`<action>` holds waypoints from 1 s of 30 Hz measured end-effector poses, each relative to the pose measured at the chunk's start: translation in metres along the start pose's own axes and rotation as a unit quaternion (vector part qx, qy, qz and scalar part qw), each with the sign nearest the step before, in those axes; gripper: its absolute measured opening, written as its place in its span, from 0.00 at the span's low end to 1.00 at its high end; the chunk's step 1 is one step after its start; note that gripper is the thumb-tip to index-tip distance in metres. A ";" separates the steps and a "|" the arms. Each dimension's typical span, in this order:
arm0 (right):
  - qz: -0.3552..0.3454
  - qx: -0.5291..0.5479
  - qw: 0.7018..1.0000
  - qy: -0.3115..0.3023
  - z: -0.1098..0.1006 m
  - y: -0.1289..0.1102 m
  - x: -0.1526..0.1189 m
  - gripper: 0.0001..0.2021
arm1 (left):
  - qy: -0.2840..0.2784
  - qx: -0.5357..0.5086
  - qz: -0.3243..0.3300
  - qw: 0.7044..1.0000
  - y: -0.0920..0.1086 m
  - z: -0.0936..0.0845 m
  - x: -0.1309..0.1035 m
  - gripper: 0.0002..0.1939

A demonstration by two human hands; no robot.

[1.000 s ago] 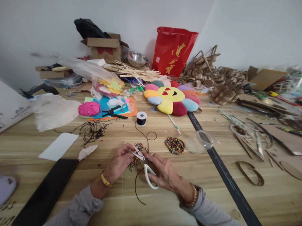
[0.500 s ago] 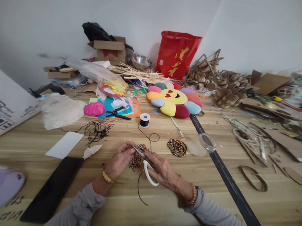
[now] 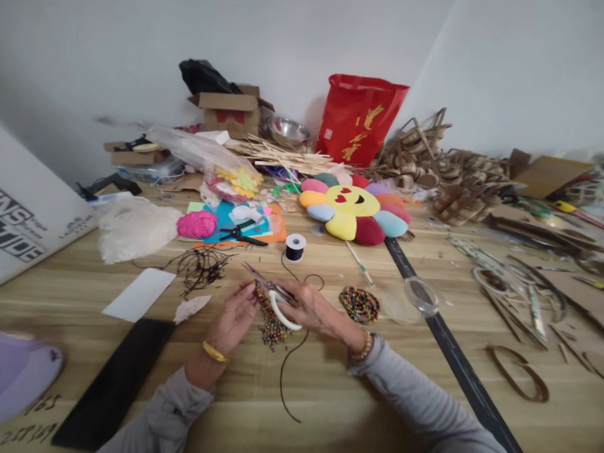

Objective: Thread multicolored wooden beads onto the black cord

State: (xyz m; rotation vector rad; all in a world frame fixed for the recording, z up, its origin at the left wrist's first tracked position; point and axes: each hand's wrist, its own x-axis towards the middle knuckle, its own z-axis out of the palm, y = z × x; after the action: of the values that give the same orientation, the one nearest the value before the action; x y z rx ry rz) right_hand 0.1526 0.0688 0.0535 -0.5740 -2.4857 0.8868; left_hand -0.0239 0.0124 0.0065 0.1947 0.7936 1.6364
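Note:
My right hand (image 3: 311,308) is closed around a pair of scissors with white handles (image 3: 279,312), its blades pointing up and left past my left fingertips. With fingertips pinched together, my left hand (image 3: 234,316) sits just left of the scissors; what it holds is too small to make out. Loose multicoloured beads (image 3: 273,333) lie in a pile beneath and between the hands. A black cord (image 3: 282,379) curves across the table below the beads. Behind the hands stands a white spool of black cord (image 3: 295,249). A coiled bead strand (image 3: 359,304) rests to the right.
On the left are a black flat case (image 3: 112,385), white paper (image 3: 139,294), a tangle of black cords (image 3: 203,267), pliers (image 3: 241,233) and pink yarn (image 3: 196,224). Farther back lies a flower cushion (image 3: 353,205). A clear round container (image 3: 422,296) stands right, near a dark strip (image 3: 466,367).
The scissors have shifted up and left with my right hand, and their blades now lie beyond my left fingertips. The whole view has shifted slightly.

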 end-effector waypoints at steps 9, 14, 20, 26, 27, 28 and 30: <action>0.068 -0.056 0.996 0.034 -0.014 0.023 -0.005 0.20 | -0.048 -0.026 -0.033 0.998 0.000 0.009 -0.011 0.06; 0.100 -0.173 0.979 0.027 -0.022 0.016 -0.033 0.17 | -0.103 -0.004 -0.028 0.994 0.004 0.012 -0.014 0.05; 0.153 -0.308 0.939 -0.026 -0.010 0.001 -0.076 0.11 | -0.114 0.009 -0.037 0.993 0.009 0.020 -0.018 0.06; 0.227 -0.382 0.896 -0.014 0.012 -0.006 -0.110 0.10 | -0.154 0.021 -0.068 0.985 0.006 0.024 -0.021 0.09; 0.235 -0.384 0.893 -0.014 0.014 -0.008 -0.113 0.11 | -0.166 0.021 -0.074 0.983 0.005 0.024 -0.022 0.10; 0.241 -0.384 0.891 -0.016 0.015 -0.010 -0.115 0.11 | -0.179 0.021 -0.080 0.980 0.005 0.025 -0.024 0.11; 0.248 -0.376 0.893 -0.027 0.016 -0.016 -0.116 0.12 | -0.203 0.020 -0.095 0.974 0.003 0.027 -0.026 0.14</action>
State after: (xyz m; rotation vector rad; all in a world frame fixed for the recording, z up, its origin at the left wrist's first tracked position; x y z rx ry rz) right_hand 0.2355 -0.0101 0.0225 -1.4980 -2.7299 0.0257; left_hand -0.0056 -0.0016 0.0364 0.4526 0.5122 1.3397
